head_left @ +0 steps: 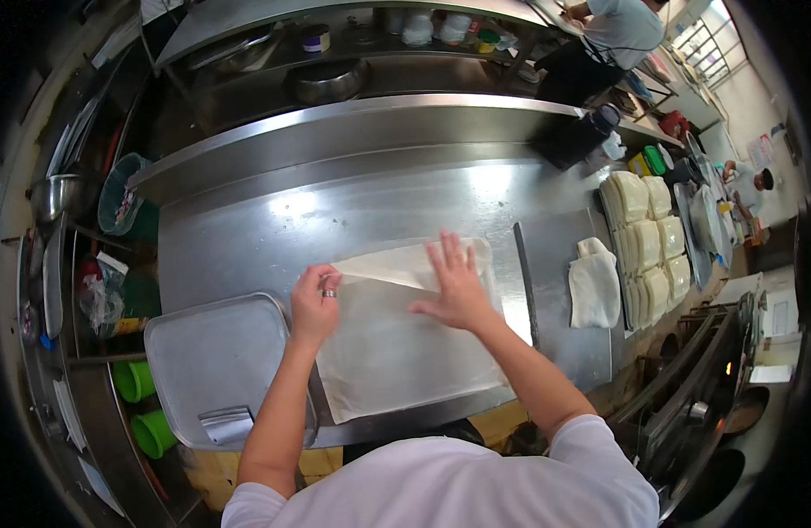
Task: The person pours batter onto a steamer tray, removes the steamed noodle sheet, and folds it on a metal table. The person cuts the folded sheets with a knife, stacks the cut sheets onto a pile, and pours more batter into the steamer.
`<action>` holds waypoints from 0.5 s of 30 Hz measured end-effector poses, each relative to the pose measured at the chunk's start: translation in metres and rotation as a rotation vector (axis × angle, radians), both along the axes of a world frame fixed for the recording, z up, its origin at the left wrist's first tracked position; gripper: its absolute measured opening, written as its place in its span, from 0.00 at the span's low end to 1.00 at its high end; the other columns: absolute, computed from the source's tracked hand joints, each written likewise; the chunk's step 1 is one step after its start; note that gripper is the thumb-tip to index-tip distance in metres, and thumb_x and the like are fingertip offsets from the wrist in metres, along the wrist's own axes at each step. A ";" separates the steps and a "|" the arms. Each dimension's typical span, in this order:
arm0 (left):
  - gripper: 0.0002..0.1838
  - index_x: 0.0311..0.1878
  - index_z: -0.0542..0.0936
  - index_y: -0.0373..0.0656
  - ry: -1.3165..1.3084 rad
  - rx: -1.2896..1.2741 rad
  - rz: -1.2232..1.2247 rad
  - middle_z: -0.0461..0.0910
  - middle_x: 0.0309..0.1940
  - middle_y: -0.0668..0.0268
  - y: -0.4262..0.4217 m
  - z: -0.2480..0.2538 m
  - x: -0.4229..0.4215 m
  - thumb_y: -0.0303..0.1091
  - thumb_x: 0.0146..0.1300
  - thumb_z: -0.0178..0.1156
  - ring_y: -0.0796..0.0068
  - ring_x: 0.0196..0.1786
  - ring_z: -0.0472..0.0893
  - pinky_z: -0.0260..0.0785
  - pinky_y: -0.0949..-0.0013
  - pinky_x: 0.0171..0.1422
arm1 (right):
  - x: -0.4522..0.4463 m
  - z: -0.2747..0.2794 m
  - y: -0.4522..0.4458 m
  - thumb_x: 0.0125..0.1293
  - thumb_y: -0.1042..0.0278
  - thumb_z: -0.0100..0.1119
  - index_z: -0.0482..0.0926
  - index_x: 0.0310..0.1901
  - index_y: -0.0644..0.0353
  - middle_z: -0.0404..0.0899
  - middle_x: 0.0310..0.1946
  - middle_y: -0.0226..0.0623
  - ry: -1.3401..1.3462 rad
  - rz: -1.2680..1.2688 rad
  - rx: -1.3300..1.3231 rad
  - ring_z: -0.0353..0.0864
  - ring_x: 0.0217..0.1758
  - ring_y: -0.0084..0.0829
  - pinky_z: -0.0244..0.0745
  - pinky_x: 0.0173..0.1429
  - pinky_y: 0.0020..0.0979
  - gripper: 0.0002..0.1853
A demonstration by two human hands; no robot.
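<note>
A thin, pale, translucent sheet [405, 352] lies in front of me on the steel table [221, 251]. Its far edge is partly folded or lifted near the left corner. My left hand [316, 304], with a ring on one finger, pinches the sheet's far left corner. Farther right, my right hand [458, 286] rests palm down with fingers spread on the sheet's upper right part. What lies under the sheet is mostly hidden; a tray edge seems to show at its right side.
An empty metal tray [216, 352] with a scraper [226, 426] is at left. At right are a folded white cloth-like piece [595, 286], stacked pale packets [643, 233] and a dark bottle [586, 136]. A raised steel ledge [370, 123] runs behind; people stand beyond.
</note>
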State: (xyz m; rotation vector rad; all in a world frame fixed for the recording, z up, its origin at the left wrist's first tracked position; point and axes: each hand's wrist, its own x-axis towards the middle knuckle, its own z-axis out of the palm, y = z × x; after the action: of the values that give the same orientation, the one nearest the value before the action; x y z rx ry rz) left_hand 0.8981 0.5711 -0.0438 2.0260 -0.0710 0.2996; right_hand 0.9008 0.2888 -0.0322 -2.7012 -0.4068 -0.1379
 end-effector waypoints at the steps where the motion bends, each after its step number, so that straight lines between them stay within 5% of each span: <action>1: 0.04 0.43 0.79 0.41 -0.005 -0.019 0.012 0.84 0.36 0.58 -0.002 0.004 0.002 0.29 0.70 0.63 0.54 0.39 0.84 0.78 0.57 0.48 | -0.002 -0.006 -0.003 0.66 0.56 0.67 0.67 0.72 0.58 0.57 0.79 0.59 -0.032 -0.015 -0.050 0.52 0.83 0.62 0.44 0.82 0.66 0.36; 4: 0.06 0.45 0.79 0.40 0.023 0.038 -0.014 0.84 0.34 0.56 -0.004 0.021 0.000 0.32 0.72 0.63 0.57 0.37 0.86 0.78 0.61 0.43 | 0.010 -0.056 -0.038 0.62 0.63 0.67 0.81 0.56 0.58 0.67 0.73 0.57 -0.160 -0.150 -0.219 0.60 0.80 0.60 0.44 0.82 0.67 0.21; 7: 0.09 0.47 0.80 0.41 0.042 0.290 -0.138 0.85 0.36 0.54 -0.007 0.040 -0.015 0.35 0.70 0.65 0.53 0.38 0.86 0.78 0.58 0.44 | 0.000 -0.050 -0.066 0.58 0.67 0.65 0.83 0.44 0.60 0.72 0.70 0.54 -0.154 -0.126 -0.082 0.62 0.79 0.57 0.46 0.83 0.65 0.13; 10: 0.08 0.44 0.83 0.43 0.028 0.396 -0.260 0.85 0.37 0.55 -0.007 0.042 -0.035 0.32 0.63 0.68 0.48 0.41 0.84 0.76 0.51 0.47 | -0.030 -0.047 -0.079 0.57 0.67 0.64 0.83 0.45 0.61 0.74 0.68 0.52 -0.065 -0.040 -0.103 0.65 0.77 0.54 0.48 0.83 0.62 0.14; 15: 0.13 0.38 0.87 0.45 0.120 0.549 -0.307 0.82 0.35 0.58 0.004 0.006 -0.055 0.21 0.48 0.64 0.50 0.45 0.82 0.74 0.50 0.51 | -0.041 -0.016 -0.075 0.65 0.60 0.62 0.77 0.62 0.65 0.68 0.74 0.52 0.187 0.069 -0.027 0.61 0.79 0.56 0.45 0.84 0.60 0.26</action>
State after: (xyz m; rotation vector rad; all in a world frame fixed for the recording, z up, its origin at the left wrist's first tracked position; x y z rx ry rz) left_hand 0.8427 0.5750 -0.0378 2.5268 -0.4234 -0.0473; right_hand 0.8601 0.2140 -0.0481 -2.6923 -0.4459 0.1402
